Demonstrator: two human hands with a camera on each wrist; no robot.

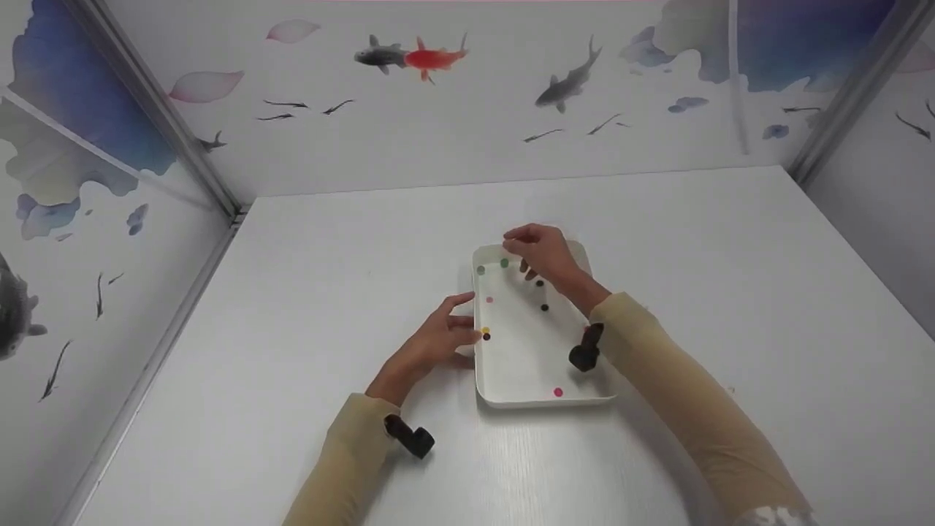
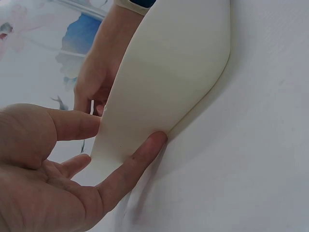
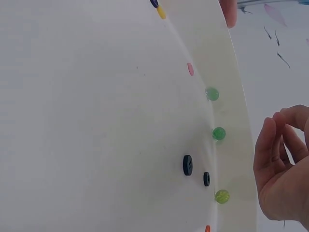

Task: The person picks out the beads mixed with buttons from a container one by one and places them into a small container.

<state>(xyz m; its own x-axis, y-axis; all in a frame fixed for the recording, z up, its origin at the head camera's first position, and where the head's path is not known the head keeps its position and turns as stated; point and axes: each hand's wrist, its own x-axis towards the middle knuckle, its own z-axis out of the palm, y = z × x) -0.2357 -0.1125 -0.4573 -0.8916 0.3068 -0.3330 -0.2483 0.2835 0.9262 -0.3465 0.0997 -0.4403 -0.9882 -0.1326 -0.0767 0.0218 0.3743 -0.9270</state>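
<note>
A shallow white tray (image 1: 526,400) with rounded corners lies on the table. My left hand (image 1: 438,342) is at its left wall with fingers spread. In the left wrist view, fingertips rest at the rim and one finger (image 2: 137,166) presses the outer wall low down. My right hand (image 1: 548,256) hovers over the tray's far end, thumb and fingertips brought together; nothing shows between them. Black buttons (image 3: 187,165) and small translucent green balls (image 3: 218,133) lie near the hand. A yellow piece (image 1: 486,330) touches a black one by the left wall.
A pink-red disc (image 1: 558,392) lies near the tray's front wall, a paler pink one (image 1: 489,299) along the left side. Walls with painted fish (image 1: 434,58) stand behind and beside the white table (image 1: 329,292). Small black cameras (image 1: 584,356) hang from both sleeves.
</note>
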